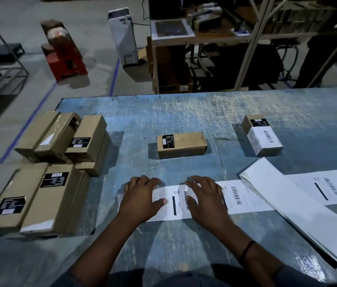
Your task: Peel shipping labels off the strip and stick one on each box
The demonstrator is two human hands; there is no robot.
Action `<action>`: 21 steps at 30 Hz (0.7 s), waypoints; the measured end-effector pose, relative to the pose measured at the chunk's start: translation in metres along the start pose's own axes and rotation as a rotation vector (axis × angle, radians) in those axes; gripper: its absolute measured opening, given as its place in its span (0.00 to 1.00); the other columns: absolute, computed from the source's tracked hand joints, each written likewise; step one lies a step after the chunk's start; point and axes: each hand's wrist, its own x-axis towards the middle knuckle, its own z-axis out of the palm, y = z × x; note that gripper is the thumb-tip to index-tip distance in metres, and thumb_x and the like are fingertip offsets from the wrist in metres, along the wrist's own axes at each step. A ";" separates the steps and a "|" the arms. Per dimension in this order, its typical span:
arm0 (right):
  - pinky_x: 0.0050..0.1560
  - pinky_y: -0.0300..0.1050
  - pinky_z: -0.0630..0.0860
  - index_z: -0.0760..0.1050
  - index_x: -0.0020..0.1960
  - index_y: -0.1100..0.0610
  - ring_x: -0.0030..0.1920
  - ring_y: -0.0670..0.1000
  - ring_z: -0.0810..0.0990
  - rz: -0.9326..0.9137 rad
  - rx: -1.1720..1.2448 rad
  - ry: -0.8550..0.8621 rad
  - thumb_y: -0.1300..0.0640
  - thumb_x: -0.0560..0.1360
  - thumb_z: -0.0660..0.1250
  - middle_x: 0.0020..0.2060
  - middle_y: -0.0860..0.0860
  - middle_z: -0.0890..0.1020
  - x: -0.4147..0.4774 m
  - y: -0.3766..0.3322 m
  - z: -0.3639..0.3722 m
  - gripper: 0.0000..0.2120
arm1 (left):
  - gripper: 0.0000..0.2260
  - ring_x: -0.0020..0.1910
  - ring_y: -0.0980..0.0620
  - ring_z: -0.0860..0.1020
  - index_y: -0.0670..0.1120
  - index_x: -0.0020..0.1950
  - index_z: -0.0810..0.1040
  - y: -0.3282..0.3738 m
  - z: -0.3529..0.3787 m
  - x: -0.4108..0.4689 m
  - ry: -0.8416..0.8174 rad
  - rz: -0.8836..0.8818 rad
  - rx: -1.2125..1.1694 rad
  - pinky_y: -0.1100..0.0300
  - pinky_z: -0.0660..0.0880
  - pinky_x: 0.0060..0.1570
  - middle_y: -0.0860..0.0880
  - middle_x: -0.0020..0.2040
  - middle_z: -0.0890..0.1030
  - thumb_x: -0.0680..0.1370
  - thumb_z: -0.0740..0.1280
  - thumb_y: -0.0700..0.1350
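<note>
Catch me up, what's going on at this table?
A person is labelling boxes. Both the left hand and right hand rest on the label strip lying on the table; no label looks lifted yet. The middle box has no white shipping label, the right box already wears one. A stack of boxes sits at left.

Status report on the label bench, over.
Left hand and right hand both pressing on the label strip. Middle box lacks a white label; right box wears one. Nothing lies between strip and middle box.
</note>
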 end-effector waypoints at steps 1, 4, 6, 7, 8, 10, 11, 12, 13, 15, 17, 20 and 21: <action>0.63 0.50 0.63 0.76 0.67 0.50 0.67 0.57 0.72 0.001 0.010 0.007 0.52 0.73 0.69 0.67 0.49 0.76 0.000 -0.004 0.001 0.22 | 0.22 0.67 0.49 0.67 0.60 0.69 0.73 0.001 -0.001 0.001 -0.009 -0.009 -0.002 0.51 0.64 0.64 0.55 0.62 0.76 0.77 0.70 0.62; 0.63 0.53 0.65 0.77 0.66 0.50 0.67 0.55 0.71 0.031 0.045 0.014 0.52 0.72 0.70 0.67 0.49 0.76 -0.001 -0.017 0.002 0.22 | 0.10 0.59 0.51 0.76 0.58 0.58 0.81 0.002 -0.006 0.006 -0.031 -0.029 -0.105 0.52 0.70 0.60 0.54 0.54 0.79 0.78 0.72 0.56; 0.63 0.52 0.66 0.78 0.66 0.49 0.68 0.54 0.69 0.050 0.065 0.025 0.51 0.73 0.70 0.68 0.49 0.75 -0.002 -0.026 -0.001 0.21 | 0.02 0.53 0.52 0.80 0.55 0.48 0.82 -0.002 -0.008 0.008 -0.073 -0.025 -0.306 0.55 0.75 0.56 0.54 0.50 0.81 0.78 0.73 0.51; 0.62 0.50 0.65 0.78 0.66 0.49 0.68 0.53 0.69 0.057 0.082 0.040 0.51 0.74 0.70 0.68 0.49 0.75 -0.003 -0.031 -0.003 0.21 | 0.03 0.50 0.53 0.81 0.54 0.45 0.81 -0.004 -0.010 0.009 -0.099 -0.022 -0.400 0.55 0.76 0.54 0.54 0.48 0.83 0.78 0.74 0.49; 0.62 0.46 0.65 0.78 0.65 0.49 0.66 0.52 0.69 0.067 0.116 0.061 0.53 0.74 0.71 0.67 0.50 0.74 -0.003 -0.036 -0.005 0.20 | 0.04 0.49 0.54 0.81 0.54 0.44 0.81 -0.006 -0.013 0.010 -0.128 -0.017 -0.464 0.55 0.76 0.53 0.55 0.47 0.84 0.79 0.73 0.49; 0.60 0.40 0.68 0.77 0.62 0.52 0.61 0.48 0.73 0.114 0.234 0.104 0.57 0.74 0.73 0.62 0.50 0.72 -0.004 -0.047 -0.010 0.17 | 0.03 0.49 0.56 0.82 0.53 0.46 0.82 -0.010 -0.017 0.011 -0.174 0.002 -0.528 0.56 0.76 0.53 0.57 0.47 0.85 0.80 0.72 0.47; 0.57 0.37 0.71 0.77 0.60 0.53 0.56 0.45 0.74 0.153 0.296 0.117 0.58 0.74 0.74 0.59 0.49 0.72 -0.005 -0.053 -0.013 0.15 | 0.03 0.50 0.55 0.82 0.53 0.48 0.83 -0.011 -0.019 0.010 -0.192 0.017 -0.571 0.56 0.76 0.53 0.56 0.49 0.85 0.80 0.71 0.45; 0.53 0.35 0.72 0.77 0.57 0.52 0.52 0.41 0.76 0.200 0.348 0.123 0.58 0.74 0.75 0.55 0.48 0.73 -0.006 -0.059 -0.016 0.13 | 0.04 0.51 0.55 0.83 0.52 0.51 0.84 -0.010 -0.021 0.008 -0.210 0.021 -0.630 0.57 0.76 0.54 0.56 0.50 0.86 0.81 0.71 0.43; 0.49 0.34 0.73 0.77 0.53 0.51 0.48 0.41 0.77 0.256 0.391 0.118 0.57 0.74 0.75 0.52 0.46 0.75 -0.007 -0.066 -0.019 0.11 | 0.07 0.52 0.54 0.83 0.51 0.54 0.85 -0.009 -0.023 0.006 -0.234 0.013 -0.706 0.57 0.76 0.55 0.55 0.52 0.86 0.81 0.69 0.41; 0.45 0.34 0.75 0.77 0.48 0.49 0.46 0.41 0.79 0.372 0.479 0.095 0.55 0.73 0.77 0.47 0.44 0.79 -0.010 -0.078 -0.022 0.10 | 0.10 0.53 0.51 0.83 0.49 0.57 0.86 -0.007 -0.023 0.000 -0.278 -0.027 -0.849 0.56 0.77 0.56 0.51 0.54 0.87 0.82 0.67 0.39; 0.46 0.37 0.78 0.78 0.47 0.48 0.45 0.42 0.80 0.454 0.559 0.077 0.54 0.71 0.78 0.45 0.44 0.81 -0.013 -0.088 -0.024 0.10 | 0.11 0.52 0.48 0.83 0.47 0.58 0.86 -0.005 -0.021 -0.006 -0.311 -0.061 -0.964 0.52 0.78 0.57 0.47 0.55 0.87 0.83 0.65 0.37; 0.46 0.38 0.79 0.79 0.47 0.51 0.44 0.44 0.82 0.517 0.627 0.086 0.55 0.71 0.79 0.43 0.46 0.83 -0.017 -0.096 -0.026 0.10 | 0.11 0.50 0.43 0.82 0.43 0.58 0.85 -0.002 -0.016 -0.013 -0.347 -0.088 -1.087 0.51 0.76 0.55 0.40 0.55 0.86 0.82 0.64 0.35; 0.45 0.36 0.78 0.79 0.47 0.52 0.44 0.43 0.82 0.533 0.642 0.091 0.55 0.70 0.80 0.43 0.46 0.84 -0.018 -0.098 -0.027 0.11 | 0.10 0.50 0.43 0.82 0.42 0.58 0.84 -0.001 -0.014 -0.015 -0.354 -0.098 -1.118 0.51 0.75 0.54 0.39 0.55 0.85 0.82 0.64 0.35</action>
